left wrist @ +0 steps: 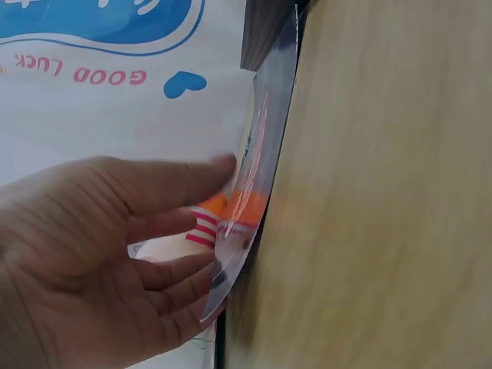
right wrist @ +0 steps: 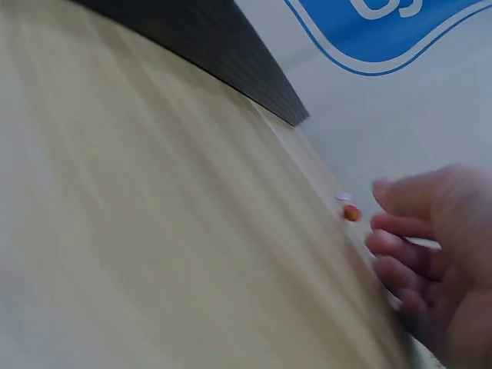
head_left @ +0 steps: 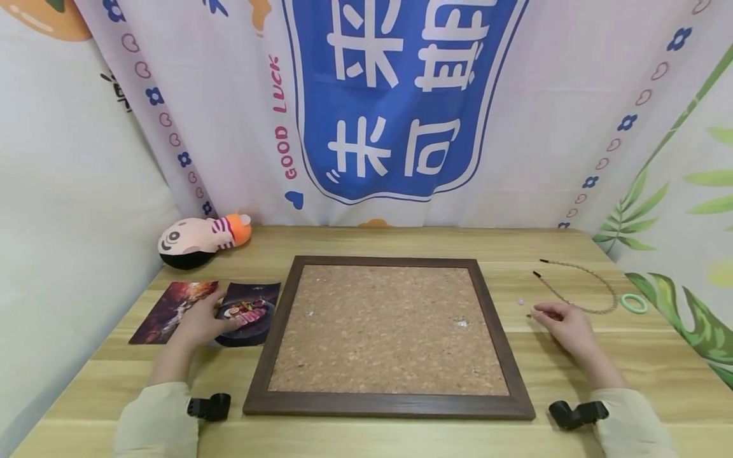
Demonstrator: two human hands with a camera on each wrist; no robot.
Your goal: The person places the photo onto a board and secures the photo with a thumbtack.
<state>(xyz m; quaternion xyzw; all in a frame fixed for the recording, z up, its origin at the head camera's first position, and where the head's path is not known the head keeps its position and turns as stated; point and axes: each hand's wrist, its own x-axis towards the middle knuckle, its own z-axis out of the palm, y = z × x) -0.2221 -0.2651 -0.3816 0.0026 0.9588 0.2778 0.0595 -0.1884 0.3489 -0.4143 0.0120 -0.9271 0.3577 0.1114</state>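
Observation:
My left hand (head_left: 197, 321) lies over two glossy prints at the left. Its fingers are spread at the left edge of the food photo (head_left: 265, 318), which shows sliced meat on a dark plate. In the left wrist view, the thumb and fingertips of the left hand (left wrist: 115, 254) meet the curved photo sheet (left wrist: 257, 184). The reddish print (head_left: 168, 312) lies beside it, under the hand's left side. My right hand (head_left: 567, 327) is low over the table, fingers loosely bent. Just off its fingertips are a small red-and-yellow piece (right wrist: 351, 213) and a pale lilac piece (head_left: 520, 302).
A cork board with a dark brown frame (head_left: 389, 405) lies flat between the hands. A braided cord (head_left: 607, 286) and a mint green ring (head_left: 634, 303) lie at the right. A plush doll (head_left: 197, 238) rests at the back left, before a printed curtain (head_left: 229, 114).

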